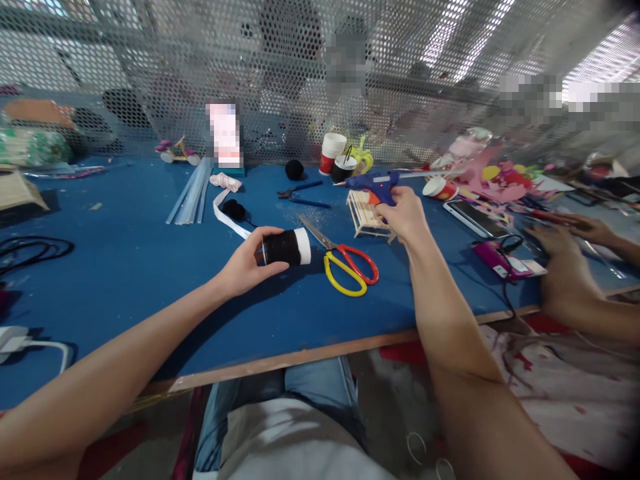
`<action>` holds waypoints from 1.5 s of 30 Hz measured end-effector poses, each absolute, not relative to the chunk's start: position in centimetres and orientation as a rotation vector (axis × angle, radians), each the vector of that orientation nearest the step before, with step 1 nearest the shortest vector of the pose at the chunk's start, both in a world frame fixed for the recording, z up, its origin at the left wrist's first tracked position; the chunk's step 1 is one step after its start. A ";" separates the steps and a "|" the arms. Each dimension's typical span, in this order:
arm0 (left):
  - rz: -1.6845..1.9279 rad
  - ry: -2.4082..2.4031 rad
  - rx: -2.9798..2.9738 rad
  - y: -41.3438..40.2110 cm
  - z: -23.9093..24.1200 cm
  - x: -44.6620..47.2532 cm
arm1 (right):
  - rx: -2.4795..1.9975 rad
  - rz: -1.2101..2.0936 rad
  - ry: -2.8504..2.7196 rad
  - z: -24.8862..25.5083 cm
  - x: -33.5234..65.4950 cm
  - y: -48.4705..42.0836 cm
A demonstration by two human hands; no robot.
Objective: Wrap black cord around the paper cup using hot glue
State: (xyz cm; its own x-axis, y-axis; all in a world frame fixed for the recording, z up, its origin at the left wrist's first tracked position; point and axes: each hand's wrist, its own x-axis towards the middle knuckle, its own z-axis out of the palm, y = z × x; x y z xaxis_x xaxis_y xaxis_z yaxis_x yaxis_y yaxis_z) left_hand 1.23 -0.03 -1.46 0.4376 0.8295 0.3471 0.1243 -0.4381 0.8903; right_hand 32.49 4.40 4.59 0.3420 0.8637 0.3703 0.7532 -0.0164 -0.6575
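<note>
My left hand [253, 260] is closed around a paper cup [286, 247] lying sideways, wound with black yarn and showing a white band at its right end. My right hand [407, 217] grips a blue glue gun [375, 187] with an orange trigger, its nozzle pointing left and a glue stick out of its back. Beneath the glue gun stands a small wooden stick bench [367, 217]. Between my hands lie open scissors [327, 247] with one red and one yellow handle. A black yarn ball [234, 211] rests behind the left hand.
Blue-handled pliers [305, 197], another black ball [295, 169] and stacked paper cups [333, 152] sit further back. Clear glue sticks [190, 193] and a phone [227, 137] are at back left. A co-worker's hands [565, 253] are at right, near a purple box [503, 260]. Perforated metal backs the table.
</note>
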 end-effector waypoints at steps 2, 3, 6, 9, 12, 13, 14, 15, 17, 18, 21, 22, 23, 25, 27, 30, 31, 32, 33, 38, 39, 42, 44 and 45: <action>1.071 0.787 1.804 0.1 -1.4 1.2 | -1.611 0.484 -1.490 5.6 31.6 3.1; 1.078 0.786 1.792 0.1 -1.4 1.2 | -1.557 0.628 -1.518 6.1 31.0 2.4; 1.096 0.793 1.778 0.2 -1.3 1.1 | -1.454 0.779 -1.635 7.1 29.1 0.4; 1.108 0.783 1.765 0.6 -1.3 0.9 | -1.362 0.768 -1.734 7.2 27.5 -1.0; 1.099 0.796 1.737 1.0 -1.5 0.7 | -1.338 0.782 -1.863 6.9 26.4 -1.8; 1.096 0.807 1.734 1.1 -1.6 0.6 | -1.352 0.779 -1.918 6.8 26.2 -2.0; 1.095 0.817 1.736 1.2 -1.7 0.5 | -1.371 0.751 -1.970 6.8 26.1 -2.2; 1.096 0.828 1.742 1.3 -1.7 0.5 | -1.390 0.699 -2.015 6.8 26.0 -2.3; 1.092 0.846 1.756 1.4 -1.8 0.4 | -1.404 0.599 -2.080 6.9 25.8 -2.6; 1.089 0.852 1.760 1.4 -1.8 0.4 | -1.396 0.574 -2.102 7.0 25.8 -2.7; 1.078 0.869 1.758 1.4 -1.7 0.5 | -1.362 0.549 -2.145 7.0 25.8 -2.9; 1.075 0.878 1.757 1.3 -1.6 0.5 | -1.359 0.514 -2.152 6.9 25.8 -2.9; 1.071 0.890 1.757 1.3 -1.5 0.5 | -1.361 0.460 -2.157 6.9 25.9 -2.9; 1.061 0.910 1.761 1.3 -1.4 0.5 | -1.373 0.355 -2.172 6.6 26.0 -2.9; 1.055 0.920 1.769 1.2 -1.4 0.5 | -1.383 0.277 -2.191 6.3 26.0 -2.8; 1.055 0.920 1.776 1.2 -1.4 0.5 | -1.396 0.227 -2.230 6.0 26.0 -2.7; 1.056 0.920 1.776 1.2 -1.4 0.5 | -1.404 0.224 -2.244 6.0 26.0 -2.7; 1.057 0.921 1.776 1.2 -1.4 0.5 | -1.412 0.230 -2.258 6.1 26.0 -2.8; 1.055 0.923 1.776 1.2 -1.4 0.5 | -1.422 0.237 -2.267 6.2 25.9 -2.9; 1.041 0.942 1.790 1.2 -1.4 0.5 | -1.457 0.232 -2.254 6.3 25.7 -3.2; 1.043 0.940 1.795 1.2 -1.5 0.4 | -1.459 0.225 -2.256 6.3 25.7 -3.2; 1.048 0.927 1.813 1.2 -1.5 0.4 | -1.450 0.198 -2.300 6.1 25.8 -2.9; 1.050 0.924 1.827 1.2 -1.6 0.4 | -1.438 0.181 -2.318 6.1 25.8 -2.9; 1.053 0.926 1.834 1.2 -1.7 0.4 | -1.433 0.181 -2.316 6.1 25.9 -3.0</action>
State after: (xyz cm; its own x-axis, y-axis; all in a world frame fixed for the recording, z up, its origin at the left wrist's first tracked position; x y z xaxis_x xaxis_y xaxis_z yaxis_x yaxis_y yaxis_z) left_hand 0.37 1.22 -1.65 0.3829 0.8705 0.3092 0.1953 -0.4034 0.8939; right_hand 25.85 -2.99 6.14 -0.3879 0.8802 0.2735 0.8272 0.4633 -0.3180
